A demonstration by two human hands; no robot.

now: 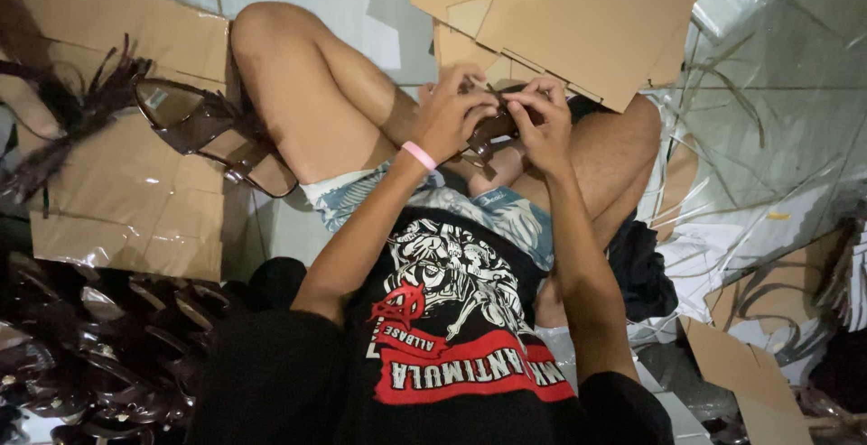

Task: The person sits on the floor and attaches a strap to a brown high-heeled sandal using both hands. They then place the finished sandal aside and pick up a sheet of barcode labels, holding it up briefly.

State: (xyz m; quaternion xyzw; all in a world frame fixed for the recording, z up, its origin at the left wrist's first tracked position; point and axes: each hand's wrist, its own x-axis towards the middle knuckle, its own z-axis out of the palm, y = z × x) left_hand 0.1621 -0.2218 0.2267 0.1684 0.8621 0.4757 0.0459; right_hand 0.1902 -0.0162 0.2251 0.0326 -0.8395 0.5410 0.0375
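I see both hands closed on a dark brown sandal (495,129) over the lap: left hand (449,111) gripping, right hand (542,125) pinching, apparently, its strap. Steady left-hand support would serve best; more sandals (194,125) lie left.

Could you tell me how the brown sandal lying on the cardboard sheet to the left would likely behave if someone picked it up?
The brown sandal would probably feel light, being a thin sole with narrow straps. Its glossy surface suggests it may be a little slippery. The straps would likely flop loosely, while the sole looks fairly stiff on the cardboard sheet.
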